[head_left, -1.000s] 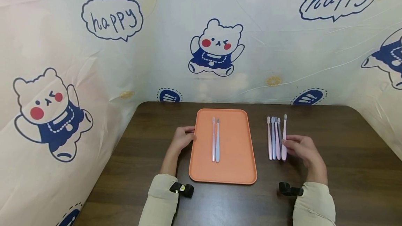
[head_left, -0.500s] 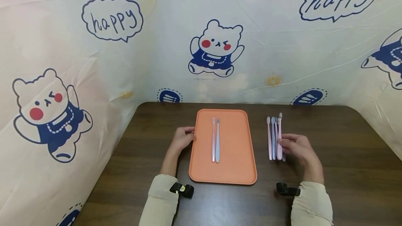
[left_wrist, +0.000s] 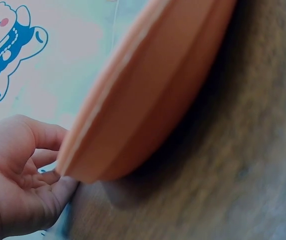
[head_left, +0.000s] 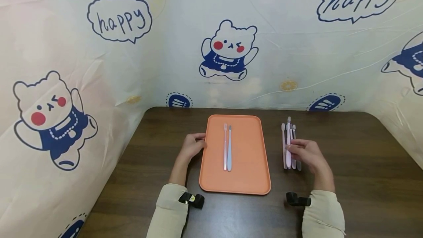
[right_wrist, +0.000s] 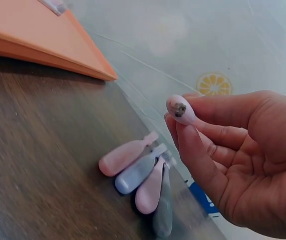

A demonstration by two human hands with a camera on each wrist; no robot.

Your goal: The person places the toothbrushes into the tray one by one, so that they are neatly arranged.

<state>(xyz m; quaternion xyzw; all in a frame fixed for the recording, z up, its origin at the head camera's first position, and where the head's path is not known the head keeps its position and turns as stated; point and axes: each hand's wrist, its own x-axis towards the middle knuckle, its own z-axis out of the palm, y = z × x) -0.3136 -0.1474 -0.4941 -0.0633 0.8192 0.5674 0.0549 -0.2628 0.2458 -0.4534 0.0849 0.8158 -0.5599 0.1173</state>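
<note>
My left hand (head_left: 192,146) grips the left edge of an orange tray (head_left: 238,179). In the left wrist view its thumb and fingers pinch the tray's rim (left_wrist: 90,117). On the tray lie two toothbrushes side by side, a pink toothbrush (head_left: 225,150) and a blue toothbrush (head_left: 229,153). Right of the tray, my right hand (head_left: 310,155) pinches a pale pink toothbrush (right_wrist: 180,110) between thumb and fingertips, its handle end facing the wrist camera. Below it on the table, several toothbrushes lie in a row: pink (right_wrist: 120,157), blue (right_wrist: 137,175), another pink (right_wrist: 150,192) and grey (right_wrist: 164,210).
The dark wooden table (head_left: 238,216) carries the tray and the brushes. A patterned curtain (head_left: 185,47) with bear prints hangs behind and to the sides of it. Each wrist wears a small black camera, such as the right one (head_left: 297,199).
My right hand has moved left with the pale pink toothbrush, from the right end of the row to over the brushes. The left hand and the tray have stayed put.
</note>
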